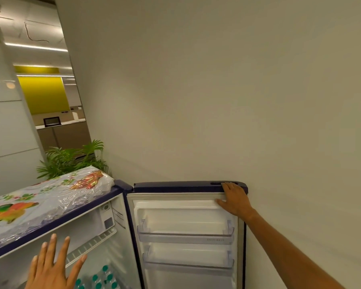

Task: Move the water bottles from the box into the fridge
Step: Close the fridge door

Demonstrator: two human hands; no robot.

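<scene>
Plain beige wall (217,90) was seen close behind the wide-open fridge door (186,217), whose top corner was gripped by the right hand (234,200). Left hand (50,270) was held spread and empty before the fridge (88,224) cavity. Teal-capped water bottles (104,278) were packed low inside; no box was seen. Door could be knocked into the wall, or left fingers caught if it was swung shut.

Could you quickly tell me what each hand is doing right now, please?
Left hand: open, fingers spread, holding nothing.
Right hand: gripping the top edge of the open fridge door.
</scene>
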